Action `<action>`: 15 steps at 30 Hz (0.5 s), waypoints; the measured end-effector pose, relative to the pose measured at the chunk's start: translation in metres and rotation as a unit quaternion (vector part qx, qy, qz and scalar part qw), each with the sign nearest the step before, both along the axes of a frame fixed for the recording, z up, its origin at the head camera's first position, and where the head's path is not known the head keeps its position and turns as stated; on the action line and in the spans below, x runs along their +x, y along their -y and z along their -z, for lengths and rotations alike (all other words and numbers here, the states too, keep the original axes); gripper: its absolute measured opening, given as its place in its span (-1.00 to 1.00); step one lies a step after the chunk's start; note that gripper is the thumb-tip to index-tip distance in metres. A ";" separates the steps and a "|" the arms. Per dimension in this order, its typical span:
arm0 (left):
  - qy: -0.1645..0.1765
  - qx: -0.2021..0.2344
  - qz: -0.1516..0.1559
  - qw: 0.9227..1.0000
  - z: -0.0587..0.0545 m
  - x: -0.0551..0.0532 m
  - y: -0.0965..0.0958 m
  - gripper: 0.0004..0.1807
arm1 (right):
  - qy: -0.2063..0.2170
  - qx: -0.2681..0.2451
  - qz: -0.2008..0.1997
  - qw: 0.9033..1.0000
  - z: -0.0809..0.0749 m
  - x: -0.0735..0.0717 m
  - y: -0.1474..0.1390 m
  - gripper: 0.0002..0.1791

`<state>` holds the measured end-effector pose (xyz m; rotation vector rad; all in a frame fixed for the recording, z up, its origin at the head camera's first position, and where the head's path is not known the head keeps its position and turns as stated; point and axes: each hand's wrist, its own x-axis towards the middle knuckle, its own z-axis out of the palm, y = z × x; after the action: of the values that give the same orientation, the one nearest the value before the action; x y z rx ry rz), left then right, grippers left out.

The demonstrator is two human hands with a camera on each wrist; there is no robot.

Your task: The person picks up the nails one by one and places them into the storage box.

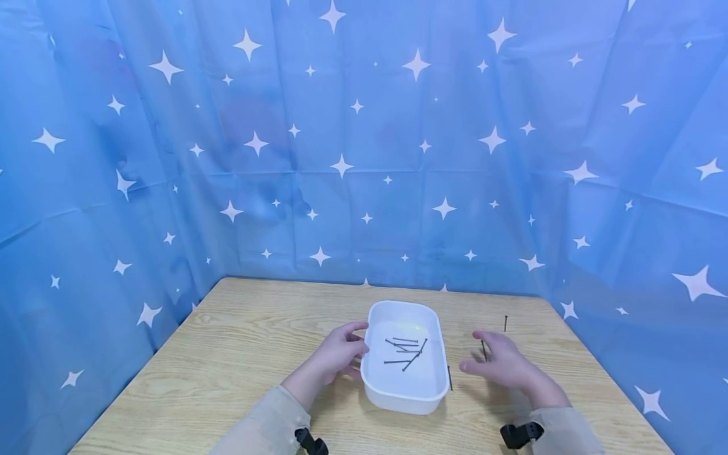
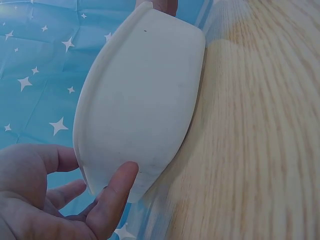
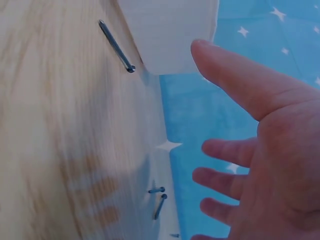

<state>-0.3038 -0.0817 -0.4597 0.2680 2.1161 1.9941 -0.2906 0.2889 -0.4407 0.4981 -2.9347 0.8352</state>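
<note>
A white plastic box (image 1: 405, 379) stands on the table with several dark nails (image 1: 406, 354) lying loose on its floor. At its left side my left hand (image 1: 340, 354) touches the rim and outer wall with fairly straight fingers; the box wall (image 2: 140, 100) fills much of the left wrist view. To the right of the box, my right hand (image 1: 500, 361) hovers above the table, fingers spread and holding nothing. One nail (image 3: 116, 46) lies beside the box's right wall. Another nail (image 1: 485, 351) shows between the right thumb and fingers, on the table below.
Farther back on the right lies a loose nail (image 1: 505, 323). The wooden table (image 1: 239, 341) is bordered by a blue curtain (image 1: 364, 139) with white stars at the back and both sides. A black strap mount (image 1: 520, 435) sits on the right sleeve.
</note>
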 end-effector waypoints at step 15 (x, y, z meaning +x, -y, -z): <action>0.000 -0.005 -0.006 1.000 0.003 -0.001 -0.001 -0.24 | 0.014 0.039 -0.003 0.999 0.011 -0.001 0.007 0.12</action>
<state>-0.3049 -0.0810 -0.4626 0.2537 2.1331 1.9888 -0.2915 0.2821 -0.4522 0.5029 -3.0029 0.7363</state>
